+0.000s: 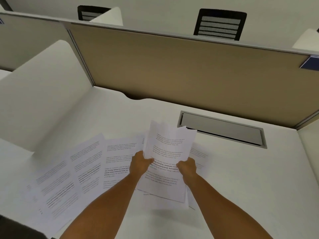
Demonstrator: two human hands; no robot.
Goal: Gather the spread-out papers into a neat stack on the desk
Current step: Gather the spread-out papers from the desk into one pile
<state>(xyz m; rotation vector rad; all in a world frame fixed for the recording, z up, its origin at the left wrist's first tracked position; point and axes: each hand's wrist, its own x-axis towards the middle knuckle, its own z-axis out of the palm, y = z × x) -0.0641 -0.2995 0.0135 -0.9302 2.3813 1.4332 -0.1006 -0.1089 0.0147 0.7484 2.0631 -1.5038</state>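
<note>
your left hand and right hand grip a loose sheaf by its sides above the desk; more papers lie fanned out to the left.

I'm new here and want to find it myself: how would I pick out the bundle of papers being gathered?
Start at the tan partition behind the white desk, then drop to the grey cable hatch. Just left of it, the held bundle is pinched between the left hand and right hand. Unlike the loose sheets lying flat, it is lifted and fanned.
</note>
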